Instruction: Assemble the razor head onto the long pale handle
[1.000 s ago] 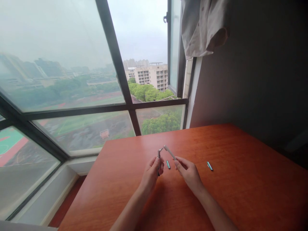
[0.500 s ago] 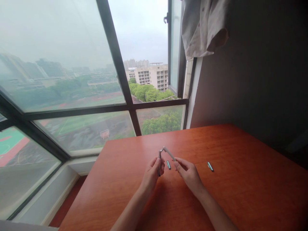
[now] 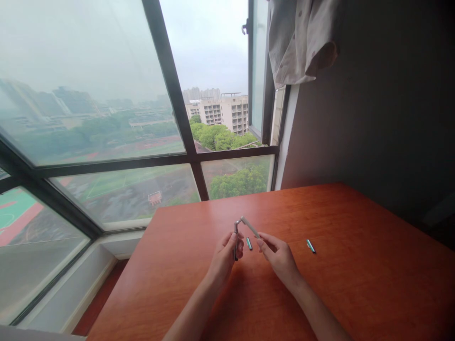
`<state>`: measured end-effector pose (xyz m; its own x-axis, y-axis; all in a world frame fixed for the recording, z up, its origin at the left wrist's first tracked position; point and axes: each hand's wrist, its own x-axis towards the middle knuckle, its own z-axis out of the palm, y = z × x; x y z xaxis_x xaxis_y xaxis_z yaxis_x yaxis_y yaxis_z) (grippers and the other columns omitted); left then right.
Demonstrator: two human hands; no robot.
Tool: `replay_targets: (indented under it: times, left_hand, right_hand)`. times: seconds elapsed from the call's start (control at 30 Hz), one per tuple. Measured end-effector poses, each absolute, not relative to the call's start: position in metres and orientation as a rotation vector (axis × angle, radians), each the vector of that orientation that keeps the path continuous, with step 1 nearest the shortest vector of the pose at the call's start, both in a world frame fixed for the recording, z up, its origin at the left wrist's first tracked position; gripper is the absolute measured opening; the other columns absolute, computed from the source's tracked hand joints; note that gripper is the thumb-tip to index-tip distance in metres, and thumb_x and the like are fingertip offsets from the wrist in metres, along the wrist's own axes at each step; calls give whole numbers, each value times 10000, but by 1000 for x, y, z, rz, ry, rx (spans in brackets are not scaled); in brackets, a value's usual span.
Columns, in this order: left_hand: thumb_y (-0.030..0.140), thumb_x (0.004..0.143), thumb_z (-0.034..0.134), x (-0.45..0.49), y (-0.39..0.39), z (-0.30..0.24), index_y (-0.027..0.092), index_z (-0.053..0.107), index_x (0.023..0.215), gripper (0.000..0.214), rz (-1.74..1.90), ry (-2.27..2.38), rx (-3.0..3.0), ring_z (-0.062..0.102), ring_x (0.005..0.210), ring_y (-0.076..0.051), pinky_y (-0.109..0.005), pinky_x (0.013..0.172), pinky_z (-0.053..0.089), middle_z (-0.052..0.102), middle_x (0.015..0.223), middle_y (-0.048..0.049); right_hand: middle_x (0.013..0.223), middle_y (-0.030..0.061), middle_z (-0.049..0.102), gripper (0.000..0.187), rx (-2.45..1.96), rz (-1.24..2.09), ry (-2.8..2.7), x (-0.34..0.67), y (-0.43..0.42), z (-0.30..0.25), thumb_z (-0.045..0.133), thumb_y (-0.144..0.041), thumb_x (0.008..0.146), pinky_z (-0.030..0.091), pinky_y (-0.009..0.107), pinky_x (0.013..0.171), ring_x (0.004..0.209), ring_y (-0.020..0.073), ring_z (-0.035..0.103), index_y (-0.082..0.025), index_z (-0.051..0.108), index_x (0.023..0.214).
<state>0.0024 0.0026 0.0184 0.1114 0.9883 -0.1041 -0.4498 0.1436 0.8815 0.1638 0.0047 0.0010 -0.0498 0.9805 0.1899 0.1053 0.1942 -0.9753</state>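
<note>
My left hand [image 3: 224,255] is closed around the dark grip of a razor handle [image 3: 236,228], whose silvery bent neck points up. In my right hand [image 3: 279,255], thumb and fingers pinch a slim pale grey stick [image 3: 250,227], which slants up to the left. The stick's far tip is at or very near the razor handle's neck; whether they touch I cannot tell. Between my hands, a razor cartridge [image 3: 249,243] with a teal and white face lies on the table. Another razor cartridge [image 3: 311,246], teal and black, lies to the right of my right hand.
The reddish-brown wooden table [image 3: 170,274] reaches to the window frame [image 3: 156,162] ahead. One window sash [image 3: 259,71] stands open. A grey garment [image 3: 295,42] hangs at the upper right before a dark wall [image 3: 373,118]. The table's left edge drops to a strip of floor.
The grey stick has turned slightly in my right hand. Both hands and the two cartridges stay in place.
</note>
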Motion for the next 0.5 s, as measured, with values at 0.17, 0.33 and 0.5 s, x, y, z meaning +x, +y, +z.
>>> replay_targets:
  times: [0.17, 0.33, 0.5]
  left_hand:
    - [509, 751, 661, 3, 2, 17, 146, 576, 813, 378, 1238, 840, 805, 337, 498, -71, -216, 501, 246, 441, 562, 38]
    - [515, 749, 660, 2, 3, 16, 146, 579, 832, 386, 1244, 847, 808, 340, 510, -74, -218, 510, 251, 442, 578, 36]
    - [534, 731, 669, 2, 3, 18, 150, 579, 831, 407, 1240, 858, 801, 328, 503, -73, -219, 504, 241, 422, 575, 42]
  right_hand:
    - [670, 51, 636, 466, -1145, 1003, -1395, 164, 6, -2, 574, -505, 816, 425, 229, 513, 601, 165, 567, -97, 717, 990]
    - [675, 48, 645, 477, -1131, 1030, -1390, 164, 5, 1, 578, -522, 806, 419, 222, 491, 579, 157, 566, -105, 718, 990]
    - [668, 52, 642, 464, -1125, 1001, -1414, 165, 3, 4, 568, -513, 818, 432, 229, 507, 593, 167, 573, -101, 721, 966]
